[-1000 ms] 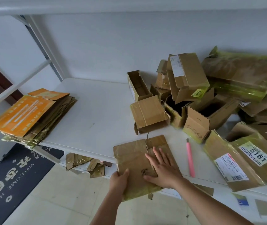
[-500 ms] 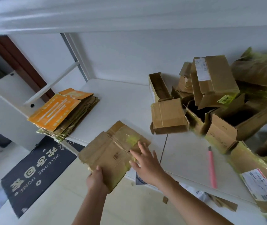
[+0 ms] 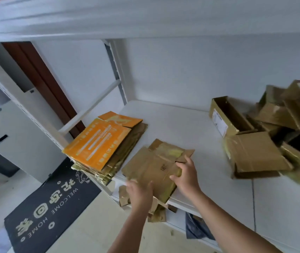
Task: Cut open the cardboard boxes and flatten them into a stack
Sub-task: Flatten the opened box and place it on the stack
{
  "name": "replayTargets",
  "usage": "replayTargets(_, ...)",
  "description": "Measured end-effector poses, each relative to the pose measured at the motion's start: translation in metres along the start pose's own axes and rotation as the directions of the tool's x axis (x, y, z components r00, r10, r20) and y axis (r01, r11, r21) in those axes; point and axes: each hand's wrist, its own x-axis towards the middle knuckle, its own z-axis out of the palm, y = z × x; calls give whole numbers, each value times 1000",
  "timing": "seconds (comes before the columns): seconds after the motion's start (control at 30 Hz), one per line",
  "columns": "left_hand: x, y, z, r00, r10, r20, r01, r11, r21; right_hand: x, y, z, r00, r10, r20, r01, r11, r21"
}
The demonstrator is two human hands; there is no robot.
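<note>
Flattened box [image 3: 154,166] lies at the white bench's [image 3: 191,125] front edge, just right of the orange-topped stack [image 3: 103,143]. Left hand [image 3: 141,192] grips its near edge; right hand [image 3: 185,175] pinches its right side. Unopened boxes [image 3: 255,152] pile well right of the stack.

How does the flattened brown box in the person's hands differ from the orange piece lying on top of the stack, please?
The flattened brown box is plain brown with tape residue; the orange piece is bright orange with pale printing. The brown box is held by the left hand and right hand beside the stack; the orange piece rests on top of it, untouched. The brown box overhangs the shelf edge. Both are flattened cardboard.
</note>
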Motion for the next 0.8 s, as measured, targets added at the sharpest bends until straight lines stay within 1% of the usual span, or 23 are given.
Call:
replayTargets(0.03,14,-2,-8,995,97,2,-96,981,168,8,-5,12,1000,-9,-2,9,1000,-16)
replayTargets(0.07,26,-2,-14,977,209,31,-207,915,347,17,-10,22,1000,-15,-5,14,999,-34)
replayTargets(0.1,36,-3,-19,947,307,101,-315,809,496,24,-13,30,1000,-14,-9,14,999,-52)
replayTargets(0.13,47,-3,-21,912,356,202,-404,701,588,31,-15,36,1000,-8,-11,7,998,-69)
replayTargets(0.17,59,-5,-22,883,355,307,-468,625,625,36,-16,40,1000,1,-11,-2,996,-86)
replayTargets(0.23,78,-11,-21,836,280,473,-542,557,629,47,-17,47,1000,6,-15,-8,990,-140)
replayTargets(0.27,87,-14,-19,813,254,525,-570,531,626,51,-18,50,1000,4,-19,-8,974,-224)
replayTargets(0.3,95,-18,-17,792,245,560,-597,503,624,54,-19,52,1000,-4,-26,-6,934,-358)
replayTargets(0.33,101,-20,-16,774,242,585,-618,485,619,58,-19,54,999,-25,-27,8,866,-501)
replayTargets(0.37,107,-22,-16,762,240,601,-632,480,608,61,-18,57,999,-50,-12,33,807,-590)
replayTargets(0.4,112,-22,-16,753,239,613,-639,486,596,63,-15,60,997,-72,20,69,776,-627)
replayTargets(0.47,119,-21,-16,746,235,623,-642,499,582,63,-4,69,994,-67,88,108,768,-632)
replayTargets(0.6,119,-19,-15,754,249,608,-635,514,576,60,12,75,991,21,134,74,746,-662)
replayTargets(0.73,112,-9,-13,787,243,567,-600,517,611,70,7,69,967,139,212,40,743,-668)
replayTargets(0.8,103,1,-9,815,228,532,-562,534,632,75,0,62,951,170,258,49,743,-667)
